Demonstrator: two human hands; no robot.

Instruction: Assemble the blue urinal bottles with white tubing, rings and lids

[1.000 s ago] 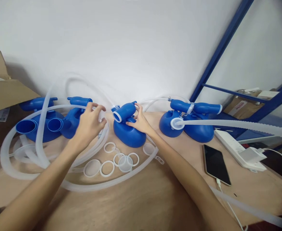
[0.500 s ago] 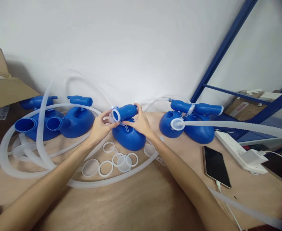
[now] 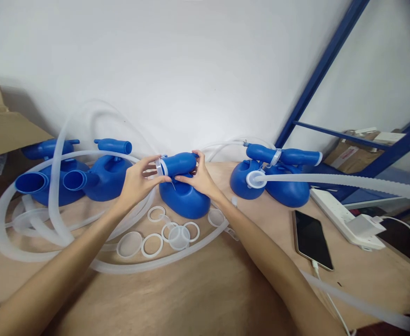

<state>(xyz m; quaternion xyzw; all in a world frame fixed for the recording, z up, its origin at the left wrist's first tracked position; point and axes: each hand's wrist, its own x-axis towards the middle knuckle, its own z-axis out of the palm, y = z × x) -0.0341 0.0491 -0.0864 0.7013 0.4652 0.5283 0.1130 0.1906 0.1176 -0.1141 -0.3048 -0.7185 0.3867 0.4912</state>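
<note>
In the head view, my left hand [image 3: 139,179] has its fingers and thumb closed around a translucent cap [image 3: 159,168] at the left end of a blue curved tube piece [image 3: 181,163]. A thin strap hangs down from that cap. My right hand [image 3: 203,178] grips the tube's right end between fingers and thumb. Just beneath sits a blue urinal bottle [image 3: 187,201] on the table; whether the tube touches it I cannot tell. White rings [image 3: 152,245] and a translucent cap [image 3: 179,237] lie in front of the bottle.
Two blue bottles with open mouths [image 3: 74,180] and looped translucent hoses [image 3: 2,233] stand left, beside a cardboard box [image 3: 12,133]. To the right are more blue bottles [image 3: 288,189] with a hose, a phone [image 3: 313,239] and a power strip [image 3: 344,217].
The cap end of the tube has turned away from me, so its open mouth no longer shows. My left hand has shifted slightly left and wraps further round the cap.
</note>
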